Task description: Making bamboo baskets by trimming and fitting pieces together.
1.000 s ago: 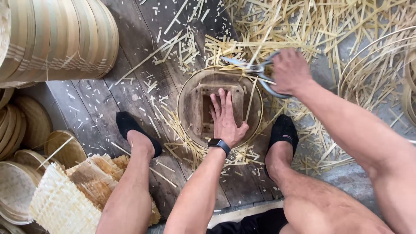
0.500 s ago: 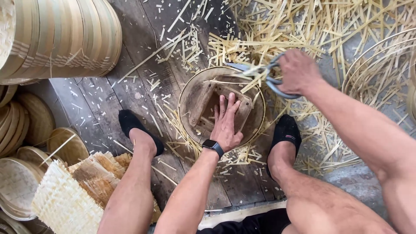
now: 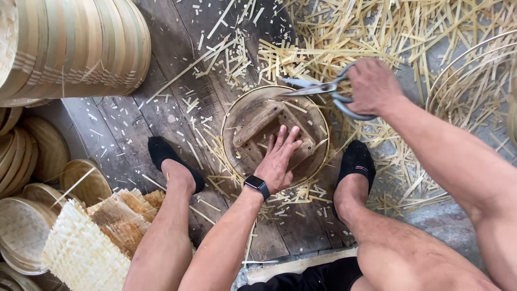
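Observation:
A round bamboo tray (image 3: 237,116) lies on the plank floor between my feet, with a square wooden block (image 3: 257,125) pressed into it. My left hand (image 3: 279,159), a dark watch on its wrist, lies flat on the block with fingers spread. My right hand (image 3: 371,86) grips large metal scissors (image 3: 315,89). Their blades point left over the tray's far rim, among protruding bamboo strips.
Cut bamboo strips (image 3: 377,37) litter the floor at the back and right. A tall stack of round bamboo rims (image 3: 75,48) stands at top left. Woven mats (image 3: 86,245) and shallow baskets (image 3: 24,237) lie at lower left. Bamboo hoops (image 3: 474,81) rest at right.
The tray and block have been turned under my left hand. My right hand with the scissors has shifted slightly along the rim.

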